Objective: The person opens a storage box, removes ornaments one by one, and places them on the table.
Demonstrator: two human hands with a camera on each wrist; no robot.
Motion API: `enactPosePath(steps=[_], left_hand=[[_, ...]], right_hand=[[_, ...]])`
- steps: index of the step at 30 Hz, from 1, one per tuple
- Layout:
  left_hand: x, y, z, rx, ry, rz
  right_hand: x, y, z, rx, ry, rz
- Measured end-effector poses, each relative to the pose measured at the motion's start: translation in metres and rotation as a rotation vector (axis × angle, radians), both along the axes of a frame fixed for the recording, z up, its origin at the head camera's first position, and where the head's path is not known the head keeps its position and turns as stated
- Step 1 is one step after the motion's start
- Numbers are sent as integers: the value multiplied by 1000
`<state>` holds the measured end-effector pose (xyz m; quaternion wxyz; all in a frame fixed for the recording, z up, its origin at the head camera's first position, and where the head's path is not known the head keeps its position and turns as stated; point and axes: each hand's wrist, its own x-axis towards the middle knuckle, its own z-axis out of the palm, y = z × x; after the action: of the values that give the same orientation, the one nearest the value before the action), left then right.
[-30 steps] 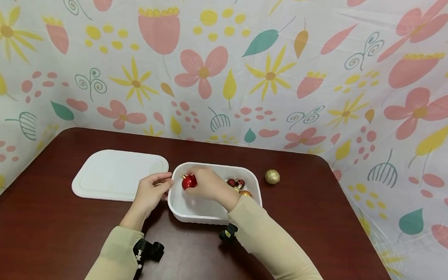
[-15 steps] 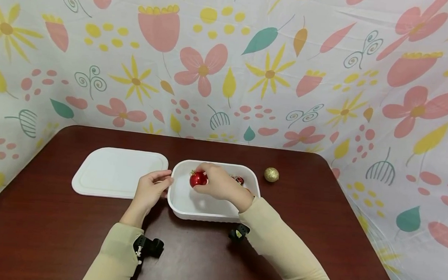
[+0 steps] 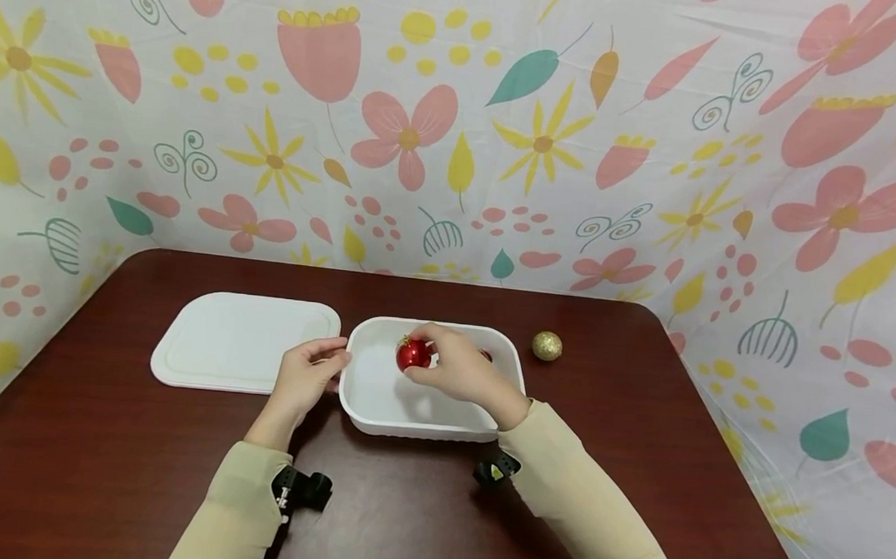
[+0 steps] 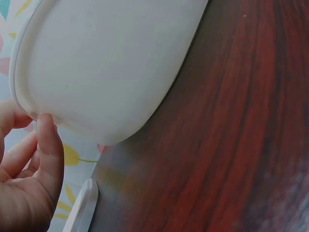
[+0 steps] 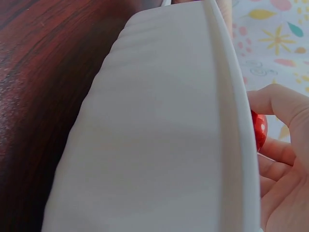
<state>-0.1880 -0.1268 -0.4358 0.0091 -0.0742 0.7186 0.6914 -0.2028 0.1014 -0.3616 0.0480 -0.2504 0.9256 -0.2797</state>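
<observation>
Over the white tub (image 3: 425,431), the right hand (image 3: 465,372) pinches a red bauble (image 3: 411,356), likely light, slick, best side-held; the left hand (image 3: 304,382) pinches the tub's rim.

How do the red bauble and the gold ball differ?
The red bauble is smooth and glossy; the gold ball looks speckled and glittery. The right hand holds the red bauble at the white box; the gold ball sits untouched on the table. Both are round.
</observation>
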Motion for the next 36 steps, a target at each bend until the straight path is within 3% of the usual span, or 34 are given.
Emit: enactPosePath(steps=[11,19,26,36], left_hand=[[1,0,3,43,6,-8],[2,0,2,30,-14,-4],[1,0,2,33,-10,-8],[2,0,1,19,-12,-6]], right_hand=[[4,11,-7,-61,10,-35],[8,21,-9,-149,14,-44],[8,31,-11,-163,57,-64],[8,39,-16,-275,37,-45]])
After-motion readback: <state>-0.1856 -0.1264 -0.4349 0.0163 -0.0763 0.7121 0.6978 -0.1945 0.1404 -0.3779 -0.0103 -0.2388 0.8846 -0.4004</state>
